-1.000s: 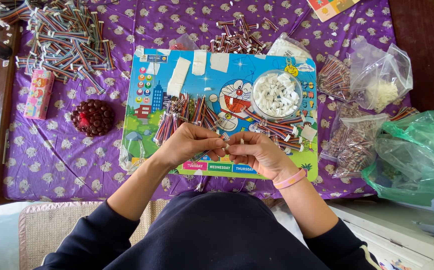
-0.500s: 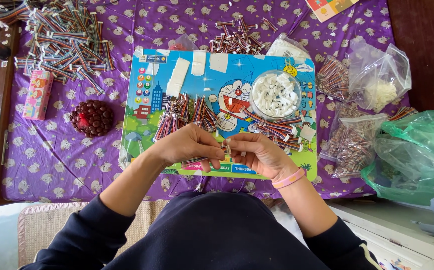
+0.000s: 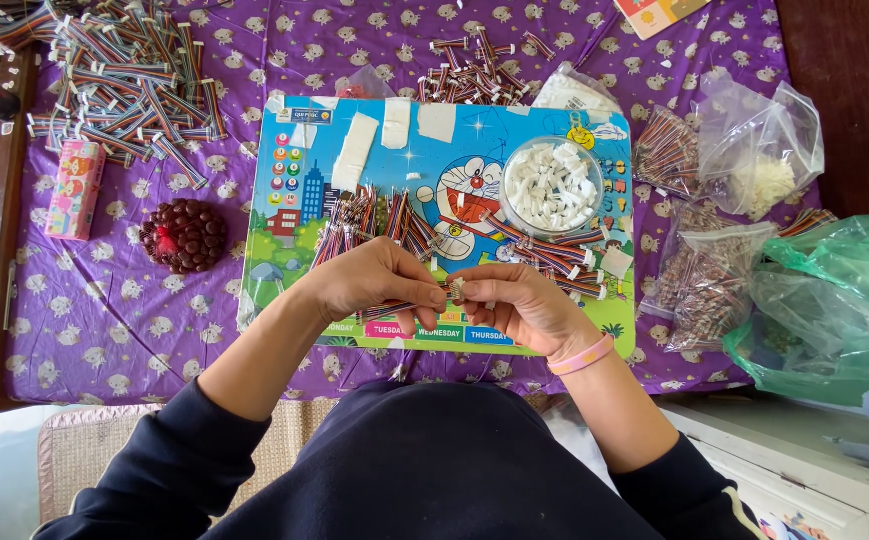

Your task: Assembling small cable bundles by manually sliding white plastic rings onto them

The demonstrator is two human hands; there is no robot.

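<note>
**Connector meets ribbon cable over the picture board**

Hands work close together at the near edge of the colourful picture board (image 3: 305, 200). The left hand (image 3: 370, 280) pinches a short rainbow ribbon cable (image 3: 395, 308) between thumb and fingers, and the cable lies almost level, pointing toward the other hand. The right hand (image 3: 520, 305) grips a small white connector (image 3: 456, 290) at its fingertips, touching the free end of the cable. Both hands are closed on their parts, not loose.

To do this step well, I judge the cable end must be kept flat and straight to the mouth of the connector, held very near its tip so the thin wires do not bend. A slow, even push seems better than force, and the connector should not tilt.

More loose cables (image 3: 385, 215) lie on the board just behind the hands, and a round clear tub (image 3: 552, 185) of white connectors stands behind the right hand, so the supply is near.

Several things are hard to see. The fingers cover most of the connector, so I cannot tell whether the cable is already inside or only touching. The side of the connector that faces up is not clear. The contents of the plastic bags (image 3: 755, 160) on the right are blurred, and the green bag (image 3: 835, 300) is cut off by the picture edge.
</note>
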